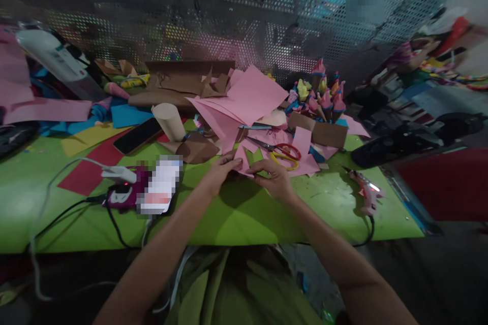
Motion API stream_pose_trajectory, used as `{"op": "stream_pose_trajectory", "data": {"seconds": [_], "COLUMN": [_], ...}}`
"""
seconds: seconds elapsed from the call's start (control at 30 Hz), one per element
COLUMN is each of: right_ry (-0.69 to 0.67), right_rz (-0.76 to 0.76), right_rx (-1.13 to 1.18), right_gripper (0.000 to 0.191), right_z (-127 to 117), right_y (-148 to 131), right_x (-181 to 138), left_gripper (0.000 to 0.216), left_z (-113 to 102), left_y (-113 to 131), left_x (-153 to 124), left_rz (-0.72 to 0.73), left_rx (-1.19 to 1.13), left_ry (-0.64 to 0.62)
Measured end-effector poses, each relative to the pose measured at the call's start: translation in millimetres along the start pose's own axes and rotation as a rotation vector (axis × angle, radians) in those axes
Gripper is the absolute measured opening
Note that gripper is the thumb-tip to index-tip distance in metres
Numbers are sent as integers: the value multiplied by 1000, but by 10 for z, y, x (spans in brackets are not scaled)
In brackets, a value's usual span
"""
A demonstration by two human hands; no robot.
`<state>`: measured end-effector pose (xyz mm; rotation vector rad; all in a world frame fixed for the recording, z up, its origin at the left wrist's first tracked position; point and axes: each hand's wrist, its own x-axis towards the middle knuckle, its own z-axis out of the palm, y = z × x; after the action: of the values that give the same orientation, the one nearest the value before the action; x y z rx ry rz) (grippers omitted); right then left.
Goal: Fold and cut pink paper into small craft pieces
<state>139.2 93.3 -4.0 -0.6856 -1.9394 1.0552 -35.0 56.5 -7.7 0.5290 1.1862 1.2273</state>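
Both my hands meet at the middle of the green table (pixel 244 213) over a small pink paper piece (pixel 244 160). My left hand (pixel 221 172) lies on the piece's left edge with fingers pressed together on it. My right hand (pixel 274 175) pinches the piece's right side with curled fingers. Red and yellow scissors (pixel 280 152) lie just behind my right hand on more pink scraps.
A pile of pink sheets (pixel 244 99) and brown card lies behind. A beige paper roll (pixel 169 121) and black phone (pixel 138 135) lie left. A pink glue gun (pixel 365 192) lies right. Paper cones (pixel 320 94) stand far right. Cables and a charger (pixel 122 185) are at left.
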Motion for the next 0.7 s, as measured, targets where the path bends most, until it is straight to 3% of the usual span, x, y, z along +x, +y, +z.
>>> {"op": "stream_pose_trajectory", "data": {"seconds": [0.13,0.27,0.37,0.5,0.7], "right_ry": [-28,6,10,-11,-77], "right_rz": [118,256,311,330,341], "right_rx": [81,175,105,23,-10], "right_gripper": [18,20,19,17,14], "right_z": [-16,-24,-5,31,60], "right_y": [44,87,95,121,157], "right_x": [-25,-26,-4,5,-18], "left_gripper": [37,33,31,34,27], "left_z": [2,4,5,8,6], "left_y": [-15,-14,0,7,-11], "left_x": [4,-12,-33,-50,-45], "left_rz": [70,232,307,347,340], "left_rx": [5,126,271,333,282], "left_ry": [74,49,0,-52,-23]}}
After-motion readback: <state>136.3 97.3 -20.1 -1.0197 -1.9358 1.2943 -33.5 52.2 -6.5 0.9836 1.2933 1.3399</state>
